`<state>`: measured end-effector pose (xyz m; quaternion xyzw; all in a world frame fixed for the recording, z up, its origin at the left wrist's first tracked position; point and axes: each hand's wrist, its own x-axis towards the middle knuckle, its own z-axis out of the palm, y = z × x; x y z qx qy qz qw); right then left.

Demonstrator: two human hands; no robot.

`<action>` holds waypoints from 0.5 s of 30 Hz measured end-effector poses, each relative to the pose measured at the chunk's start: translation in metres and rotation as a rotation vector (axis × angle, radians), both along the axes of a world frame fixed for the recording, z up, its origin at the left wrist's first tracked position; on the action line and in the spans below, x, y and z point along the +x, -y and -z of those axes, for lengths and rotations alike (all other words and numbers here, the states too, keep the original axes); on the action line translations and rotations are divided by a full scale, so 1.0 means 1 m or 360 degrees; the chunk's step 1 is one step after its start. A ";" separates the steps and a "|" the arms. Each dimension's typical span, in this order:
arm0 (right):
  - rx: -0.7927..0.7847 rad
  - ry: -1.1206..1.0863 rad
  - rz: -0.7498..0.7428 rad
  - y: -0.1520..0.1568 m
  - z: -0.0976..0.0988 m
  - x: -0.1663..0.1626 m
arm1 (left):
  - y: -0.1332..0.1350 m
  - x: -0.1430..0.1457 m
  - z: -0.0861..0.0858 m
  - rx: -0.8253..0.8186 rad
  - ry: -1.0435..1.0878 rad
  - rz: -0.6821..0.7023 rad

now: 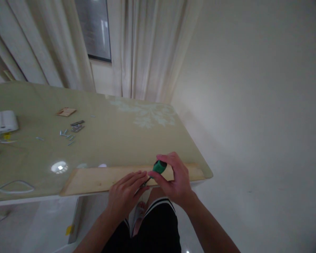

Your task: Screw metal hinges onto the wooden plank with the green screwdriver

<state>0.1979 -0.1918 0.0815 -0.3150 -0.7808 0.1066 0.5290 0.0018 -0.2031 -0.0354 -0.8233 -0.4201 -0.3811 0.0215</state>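
My right hand (175, 177) is closed around the green and black handle of a screwdriver (160, 167). Its shaft slants down to the left, toward the front edge of a long, pale wooden board (89, 181). At the tip, a small metal piece (144, 184) shows between my hands, too small and blurred to name. My left hand (127, 191) grips the board's front edge just left of the tip, fingers stretched over the top and thumb low at the edge. The board lies along the near side of the table.
On the table (116, 140) lie several loose screws (65, 134), a small pile of metal hinge-like plates (77, 126) and a small wooden piece (66, 111). A white box (3, 121) and a white cable (15, 191) are at left. A wall (247, 105) rises at right.
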 end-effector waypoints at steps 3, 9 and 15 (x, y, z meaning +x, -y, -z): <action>-0.0202 0.0150 -0.0145 -0.002 -0.012 0.009 | 0.000 0.000 0.001 0.0015 0.0001 -0.0009; -0.0455 -0.0031 -0.0414 -0.005 -0.010 0.014 | 0.000 0.001 0.002 0.0024 0.0010 -0.0017; -0.0176 -0.0167 0.0048 0.004 -0.002 -0.002 | 0.000 0.000 0.004 0.0011 -0.0005 -0.0021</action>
